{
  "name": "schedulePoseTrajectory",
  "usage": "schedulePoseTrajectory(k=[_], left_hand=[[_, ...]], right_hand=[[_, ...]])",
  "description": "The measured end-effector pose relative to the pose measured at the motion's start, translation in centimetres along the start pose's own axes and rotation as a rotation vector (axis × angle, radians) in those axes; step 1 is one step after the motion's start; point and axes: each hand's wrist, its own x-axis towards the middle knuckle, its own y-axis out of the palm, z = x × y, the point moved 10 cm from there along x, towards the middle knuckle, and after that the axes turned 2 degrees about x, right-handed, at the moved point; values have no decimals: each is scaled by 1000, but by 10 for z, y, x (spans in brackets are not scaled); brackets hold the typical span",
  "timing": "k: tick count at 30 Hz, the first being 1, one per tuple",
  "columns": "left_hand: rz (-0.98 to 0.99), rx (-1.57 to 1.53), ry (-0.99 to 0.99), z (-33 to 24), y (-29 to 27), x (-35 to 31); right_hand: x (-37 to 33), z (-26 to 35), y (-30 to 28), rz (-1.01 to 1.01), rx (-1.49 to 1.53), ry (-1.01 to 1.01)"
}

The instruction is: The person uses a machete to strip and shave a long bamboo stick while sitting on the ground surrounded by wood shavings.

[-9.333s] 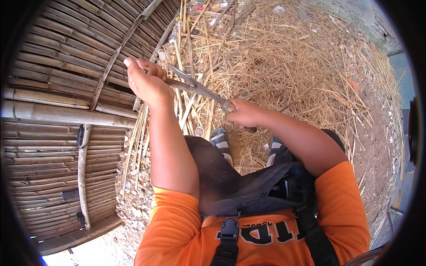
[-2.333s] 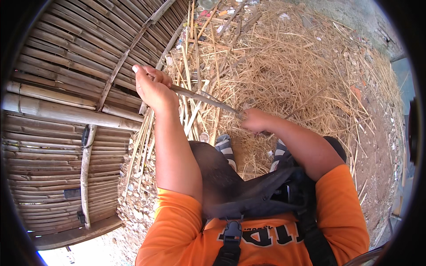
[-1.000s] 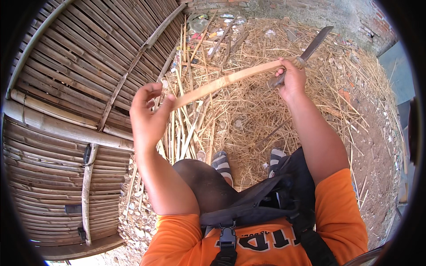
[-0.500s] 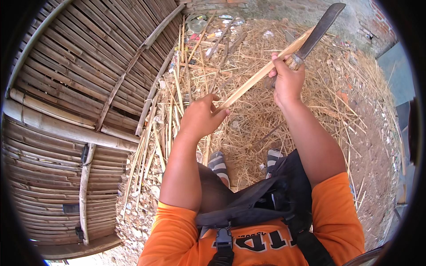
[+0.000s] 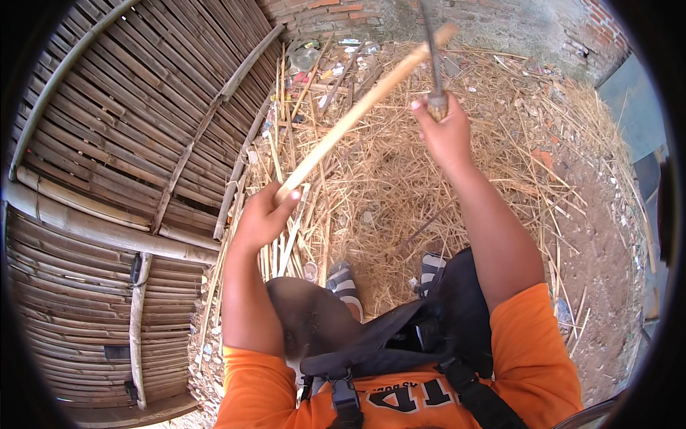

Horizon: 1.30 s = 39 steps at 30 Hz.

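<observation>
My left hand (image 5: 263, 218) grips the near end of a pale split bamboo strip (image 5: 350, 118), which slants up and away to the right. In my right hand (image 5: 448, 132) is the wooden handle of a machete (image 5: 434, 61), its dark blade pointing away and seen nearly edge-on. The blade crosses the strip close to its far end; whether they touch I cannot tell. The strip's far end is blurred by motion.
Straw-like shavings (image 5: 371, 200) cover the ground around my sandalled feet. Long cut strips (image 5: 286, 247) lie by my left knee, beside a bamboo slat wall (image 5: 107, 129). Scattered litter (image 5: 307, 61) lies before a brick wall (image 5: 500, 32); a blue-grey panel (image 5: 632, 111) stands at right.
My left hand has moved left and nearer with the strip. My right hand no longer touches the strip, and the machete has swung from slanting right to nearly straight ahead.
</observation>
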Motion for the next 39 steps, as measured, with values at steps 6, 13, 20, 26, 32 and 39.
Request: schedulePoseTrajectory(k=[6, 13, 20, 26, 32, 39], left_hand=[[-237, 62, -79, 32, -49, -122], [-219, -37, -418, 93, -10, -290], [-221, -45, -468, 89, 26, -338], [-231, 40, -419, 89, 33, -335], [-299, 185, -324, 88, 35, -332], [-226, 94, -422, 92, 33, -337]], right_hand=[[-37, 14, 62, 468, -382, -475], [-109, 24, 118, 760, -593, -833], [-91, -7, 121, 736, -684, -628], [-160, 25, 144, 850, -644, -990], [-102, -12, 133, 852, -601, -603], [-126, 6, 135, 887, -611, -642]])
